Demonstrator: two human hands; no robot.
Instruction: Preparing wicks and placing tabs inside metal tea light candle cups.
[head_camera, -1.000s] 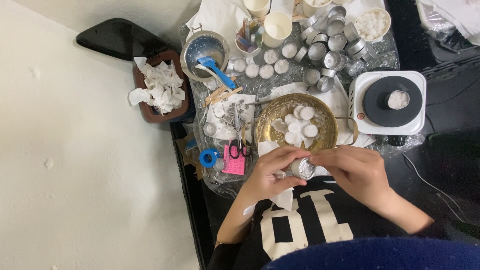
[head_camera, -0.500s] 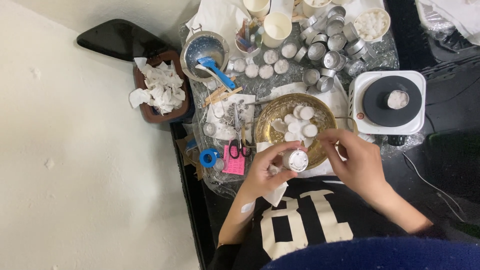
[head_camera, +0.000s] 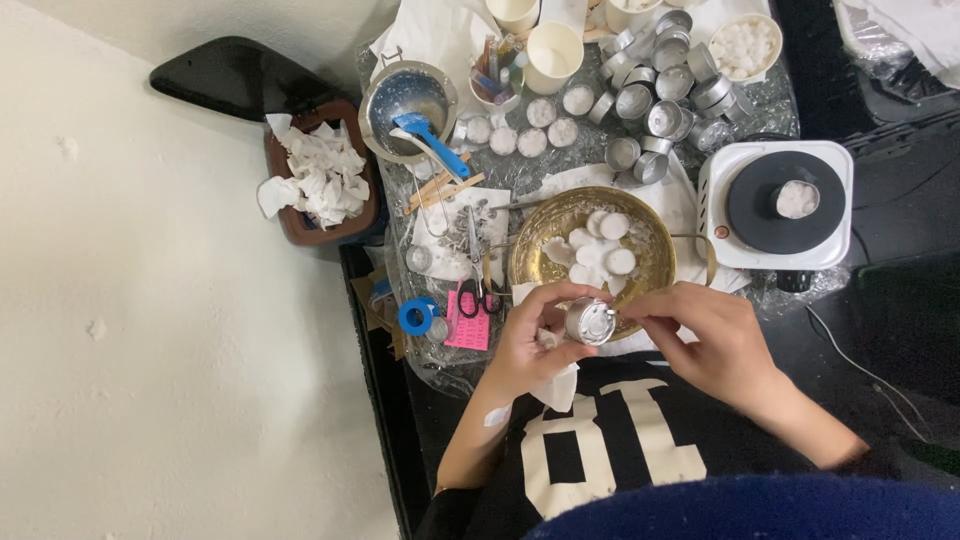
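Note:
My left hand (head_camera: 530, 340) holds a small round metal cup (head_camera: 590, 322) between thumb and fingers, its open side turned up toward me. My right hand (head_camera: 705, 340) is beside it, fingertips touching the cup's right rim. Both hands hover over the near edge of a brass bowl (head_camera: 540, 235) that holds several white wax discs (head_camera: 600, 250). A crumpled white tissue (head_camera: 555, 385) sits under my left palm.
A white hot plate (head_camera: 775, 205) with a small cup on it stands at the right. Several empty metal cups (head_camera: 660, 90) and filled ones (head_camera: 530, 135) lie behind the bowl. Red scissors (head_camera: 478, 285), blue tape roll (head_camera: 417, 316), a strainer with blue spatula (head_camera: 410, 105), a brown tray of tissues (head_camera: 320, 180).
The hands were closed together around the cup a second ago; the left hand has since lifted and turned the cup so its open side shows, and the right hand has shifted to its rim.

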